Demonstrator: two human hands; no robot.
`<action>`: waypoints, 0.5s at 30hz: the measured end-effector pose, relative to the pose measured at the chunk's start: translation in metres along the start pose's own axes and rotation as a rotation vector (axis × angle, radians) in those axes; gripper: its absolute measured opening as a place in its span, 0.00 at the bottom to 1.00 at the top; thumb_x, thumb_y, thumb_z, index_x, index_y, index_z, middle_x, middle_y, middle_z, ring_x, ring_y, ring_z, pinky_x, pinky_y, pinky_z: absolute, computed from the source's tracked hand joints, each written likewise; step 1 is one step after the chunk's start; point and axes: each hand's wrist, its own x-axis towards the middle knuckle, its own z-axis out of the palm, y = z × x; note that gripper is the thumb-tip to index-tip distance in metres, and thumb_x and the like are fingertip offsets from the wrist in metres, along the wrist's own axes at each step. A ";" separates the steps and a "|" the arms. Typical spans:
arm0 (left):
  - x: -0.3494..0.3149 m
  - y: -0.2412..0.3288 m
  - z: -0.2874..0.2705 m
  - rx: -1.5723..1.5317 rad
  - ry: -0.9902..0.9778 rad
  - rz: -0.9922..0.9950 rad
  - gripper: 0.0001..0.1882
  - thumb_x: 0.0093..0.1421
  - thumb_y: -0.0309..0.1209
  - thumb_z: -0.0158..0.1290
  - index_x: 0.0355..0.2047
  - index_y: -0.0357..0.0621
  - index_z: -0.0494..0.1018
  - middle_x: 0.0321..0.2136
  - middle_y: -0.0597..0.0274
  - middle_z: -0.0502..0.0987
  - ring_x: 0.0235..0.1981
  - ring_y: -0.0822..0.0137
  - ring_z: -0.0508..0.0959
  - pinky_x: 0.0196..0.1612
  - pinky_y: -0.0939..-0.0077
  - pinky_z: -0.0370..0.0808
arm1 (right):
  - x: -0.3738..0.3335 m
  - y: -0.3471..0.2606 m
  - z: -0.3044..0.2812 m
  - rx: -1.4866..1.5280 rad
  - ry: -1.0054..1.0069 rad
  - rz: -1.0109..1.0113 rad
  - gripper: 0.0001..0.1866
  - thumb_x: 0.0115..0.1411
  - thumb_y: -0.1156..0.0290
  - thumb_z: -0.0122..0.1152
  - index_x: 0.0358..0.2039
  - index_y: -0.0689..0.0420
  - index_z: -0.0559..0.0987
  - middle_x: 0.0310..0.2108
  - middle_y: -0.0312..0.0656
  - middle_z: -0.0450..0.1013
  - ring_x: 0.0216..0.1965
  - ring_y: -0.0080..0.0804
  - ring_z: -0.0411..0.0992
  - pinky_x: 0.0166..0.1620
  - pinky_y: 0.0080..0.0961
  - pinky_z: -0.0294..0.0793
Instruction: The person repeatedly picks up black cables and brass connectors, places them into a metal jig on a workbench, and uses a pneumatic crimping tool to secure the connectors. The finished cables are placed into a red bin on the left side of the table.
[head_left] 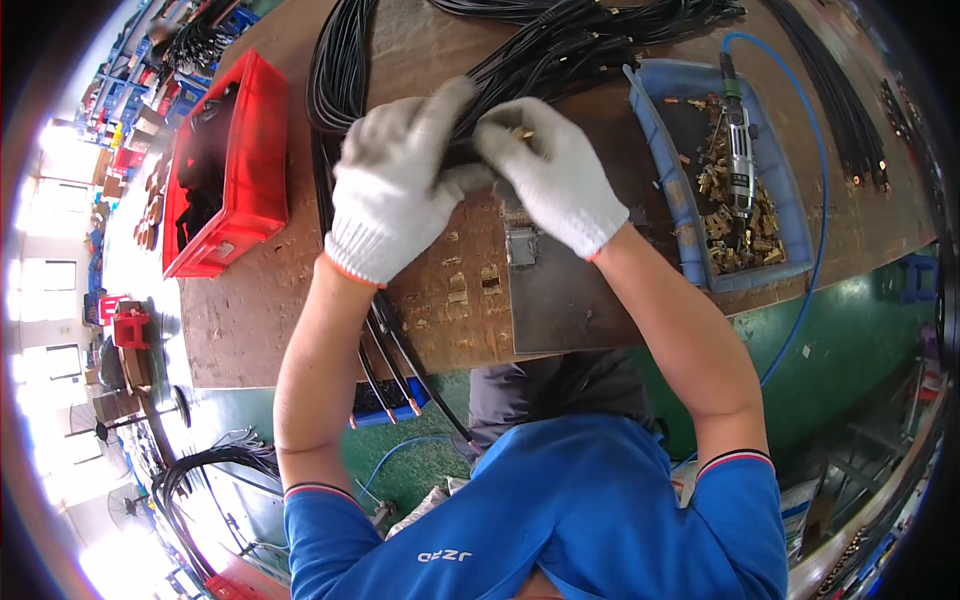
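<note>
Both my hands wear white knit gloves and meet over the middle of the workbench (420, 335). My right hand (555, 170) is closed, with a small brass fitting (522, 132) showing between its curled fingers. Close beside it, my left hand (395, 185) is bent round a dark stretch of black cable (458, 154), its thumb reaching toward the right hand. The gloves hide most of that cable, and the left fingers are slightly blurred. Further black cables (385, 330) pass below my left wrist and hang over the near edge, several with copper-coloured ends.
A red bin (268, 160) with black items stands at left. At right, a blue tray (660, 165) holds brass fittings and a pneumatic tool (739, 150) on a blue air hose (824, 190). Bundles of black cable (560, 60) lie along the far side. A dark plate (570, 310) covers the bench front.
</note>
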 end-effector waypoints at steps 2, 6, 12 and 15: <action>-0.019 0.011 -0.005 -0.211 0.029 -0.422 0.19 0.67 0.37 0.67 0.52 0.36 0.82 0.41 0.57 0.85 0.42 0.65 0.83 0.48 0.65 0.80 | 0.012 -0.008 -0.005 0.340 0.039 0.264 0.16 0.72 0.59 0.65 0.45 0.62 0.81 0.28 0.36 0.78 0.22 0.19 0.72 0.27 0.20 0.72; -0.021 0.009 0.032 -1.031 0.132 -0.854 0.35 0.79 0.61 0.42 0.59 0.40 0.78 0.49 0.56 0.81 0.45 0.69 0.77 0.44 0.67 0.79 | 0.022 0.008 -0.004 0.664 0.046 0.363 0.14 0.72 0.59 0.65 0.45 0.59 0.81 0.28 0.37 0.78 0.22 0.21 0.72 0.24 0.23 0.69; 0.024 -0.012 0.080 -2.059 0.242 -0.767 0.27 0.79 0.58 0.43 0.53 0.48 0.76 0.27 0.66 0.69 0.32 0.61 0.71 0.46 0.57 0.73 | 0.025 0.030 0.003 0.428 0.182 0.209 0.17 0.73 0.59 0.59 0.46 0.62 0.82 0.34 0.35 0.78 0.34 0.21 0.73 0.39 0.24 0.73; 0.037 -0.009 0.104 -1.859 0.068 -0.815 0.27 0.80 0.55 0.43 0.40 0.44 0.76 0.17 0.70 0.58 0.23 0.66 0.62 0.36 0.62 0.68 | 0.037 0.054 -0.015 0.460 0.352 0.309 0.28 0.75 0.51 0.58 0.58 0.65 0.80 0.41 0.39 0.81 0.45 0.28 0.76 0.53 0.26 0.75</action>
